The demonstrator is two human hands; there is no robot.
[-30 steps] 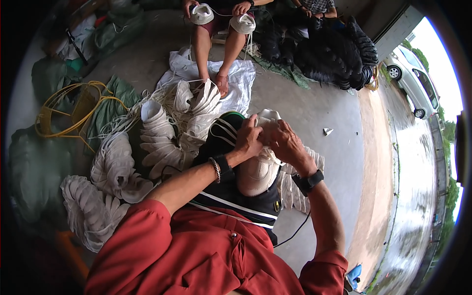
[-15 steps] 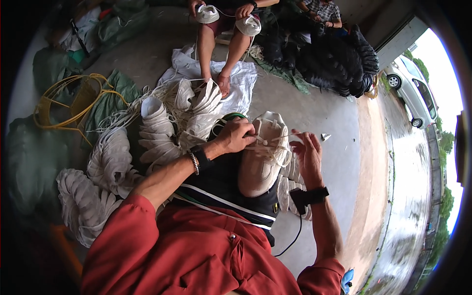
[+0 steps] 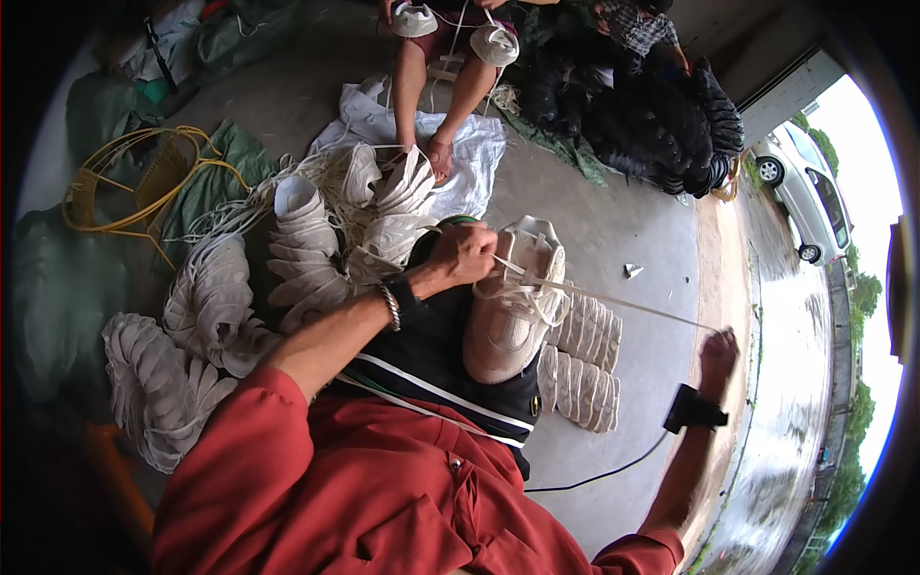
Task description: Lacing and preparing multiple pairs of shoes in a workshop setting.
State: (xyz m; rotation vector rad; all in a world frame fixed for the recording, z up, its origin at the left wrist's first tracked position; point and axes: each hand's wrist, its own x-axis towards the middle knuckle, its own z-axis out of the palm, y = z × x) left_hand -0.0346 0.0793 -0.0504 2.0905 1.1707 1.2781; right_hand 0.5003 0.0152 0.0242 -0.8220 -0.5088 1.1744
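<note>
A cream-white sneaker (image 3: 498, 340) rests on my dark-covered lap, toe toward me. Its white shoelace (image 3: 628, 305) crosses at the top of the tongue. My left hand (image 3: 466, 255) is closed on one end of that lace, close to the sneaker's collar. Far out to the right, my right hand (image 3: 719, 360) grips the other end, which runs taut from the sneaker. More lace loops hang over the sneaker's side. Just right of the sneaker lie two rows of nested white shoe uppers (image 3: 586, 391) on the floor.
Stacks of white uppers (image 3: 213, 302) and loose laces lie to my left. Ahead sits a person with bare legs (image 3: 407, 96), feet on a white cloth (image 3: 479, 158). Beyond are a black pile (image 3: 652, 134) and another person. A yellow-framed chair (image 3: 153, 192) is far left; a car (image 3: 810, 187) stands outside.
My right hand has swung far out to the right and toward me, drawing the lace out long and straight. My left hand stays by the sneaker, its fingers now closed tighter.
</note>
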